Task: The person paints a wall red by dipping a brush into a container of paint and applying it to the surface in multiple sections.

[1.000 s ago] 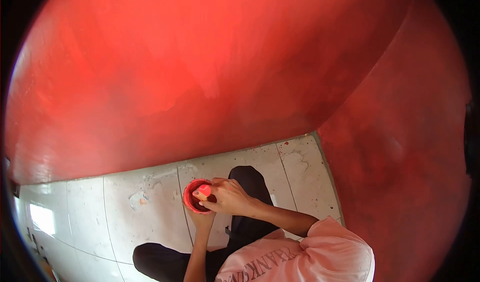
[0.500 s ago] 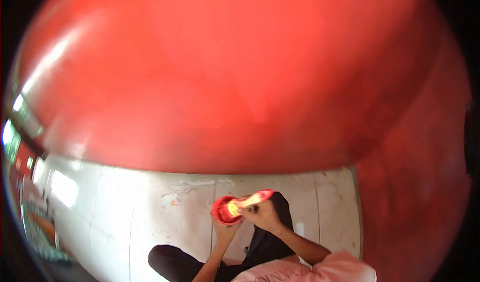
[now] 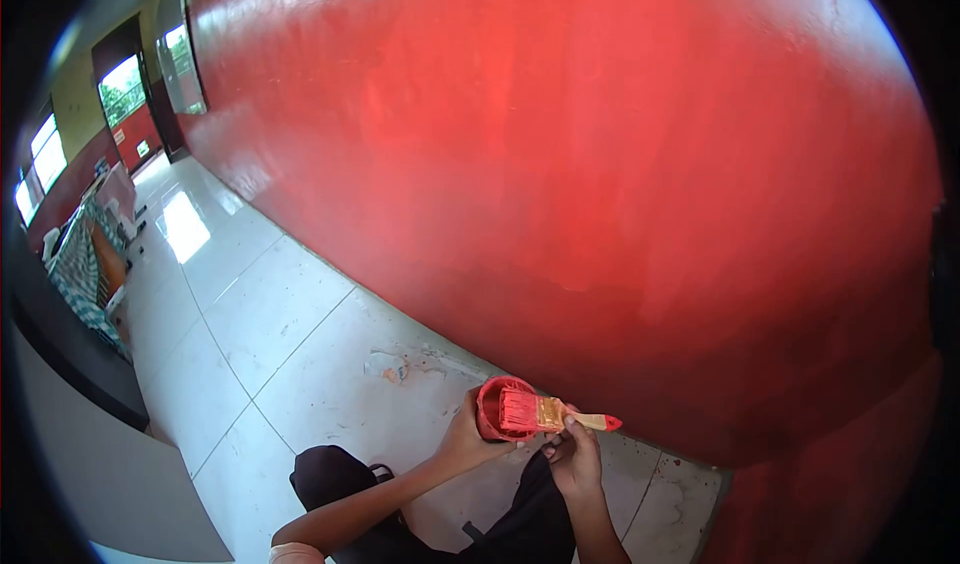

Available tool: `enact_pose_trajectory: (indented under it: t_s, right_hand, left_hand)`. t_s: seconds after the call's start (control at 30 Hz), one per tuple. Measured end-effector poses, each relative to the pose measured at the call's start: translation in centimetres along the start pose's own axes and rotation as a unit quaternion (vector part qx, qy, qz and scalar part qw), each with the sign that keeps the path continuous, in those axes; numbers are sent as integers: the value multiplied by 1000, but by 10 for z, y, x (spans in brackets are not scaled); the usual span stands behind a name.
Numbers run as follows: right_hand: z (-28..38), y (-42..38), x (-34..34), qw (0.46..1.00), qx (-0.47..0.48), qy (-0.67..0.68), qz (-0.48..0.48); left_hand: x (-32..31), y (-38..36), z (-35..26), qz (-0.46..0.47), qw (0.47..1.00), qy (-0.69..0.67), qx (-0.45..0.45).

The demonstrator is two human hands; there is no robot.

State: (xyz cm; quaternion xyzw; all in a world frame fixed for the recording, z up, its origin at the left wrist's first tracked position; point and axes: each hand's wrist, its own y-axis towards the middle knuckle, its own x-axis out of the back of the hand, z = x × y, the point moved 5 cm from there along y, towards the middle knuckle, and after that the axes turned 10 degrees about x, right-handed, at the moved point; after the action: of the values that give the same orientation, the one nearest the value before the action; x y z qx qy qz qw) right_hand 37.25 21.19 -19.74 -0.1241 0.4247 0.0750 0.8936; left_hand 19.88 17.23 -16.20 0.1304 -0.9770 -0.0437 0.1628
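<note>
My left hand [image 3: 468,440] is wrapped round a small red paint pot [image 3: 487,416], with its open top facing up at me. In my right hand [image 3: 576,458] is a flat paintbrush [image 3: 548,414], gripped by its pale wooden handle with a red tip. The brush lies sideways over the pot's rim. Its bristles are coated in red paint and overlap the opening, while the gold-coloured ferrule shows at the right of the rim. Both hands are close together above my dark-trousered legs.
A glossy red-painted wall [image 3: 560,184] rises in front and turns a corner at the right. White floor tiles [image 3: 310,334] carry paint smudges near its base. Far left are a doorway [image 3: 122,94], windows and a checked cloth [image 3: 80,264] over furniture.
The view has swung left, bringing the doorway and more floor into sight. The brush has turned from slanting up out of the pot to lying nearly level across its rim.
</note>
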Motion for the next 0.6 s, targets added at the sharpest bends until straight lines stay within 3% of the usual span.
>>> enact_pose_trajectory:
  t_s: [0.1, 0.27, 0.43, 0.6]
  right_hand:
    - [1, 11, -9, 1000, 1, 13, -1]
    - [5, 27, -27, 1000, -10, 10, -21]
    - [-20, 58, -31, 990, -122, 70, -8]
    - [-32, 81, -50, 990, -116, 82, -9]
  left_hand:
    - [7, 13, -2, -23, 998, -55, -3]
    - [15, 33, 4, -33, 999, -17, 8]
    - [32, 52, 17, -29, 997, -36, 54]
    - [53, 84, 13, -9, 999, -29, 14]
